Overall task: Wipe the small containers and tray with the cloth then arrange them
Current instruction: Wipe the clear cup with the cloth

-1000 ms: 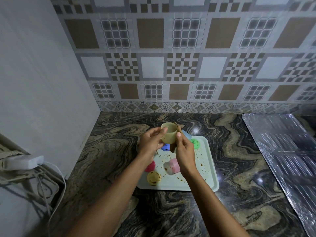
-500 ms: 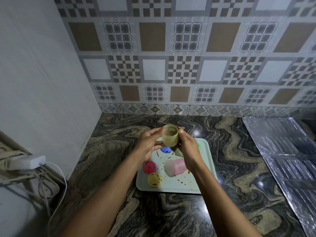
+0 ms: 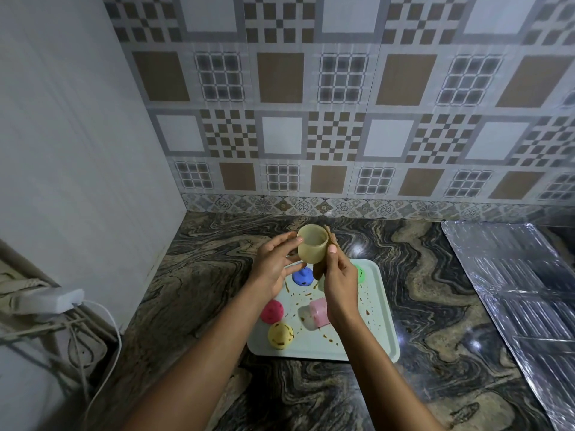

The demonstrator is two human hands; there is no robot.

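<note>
While your left fingers (image 3: 284,242) grasp the container (image 3: 312,248) for access, your right fingers (image 3: 332,251) pinch the cloth (image 3: 319,270) against it.

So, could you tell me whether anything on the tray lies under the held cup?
Yes: a blue lid lies on the tray just beneath the cup, with a pink container on its side nearer.
</note>
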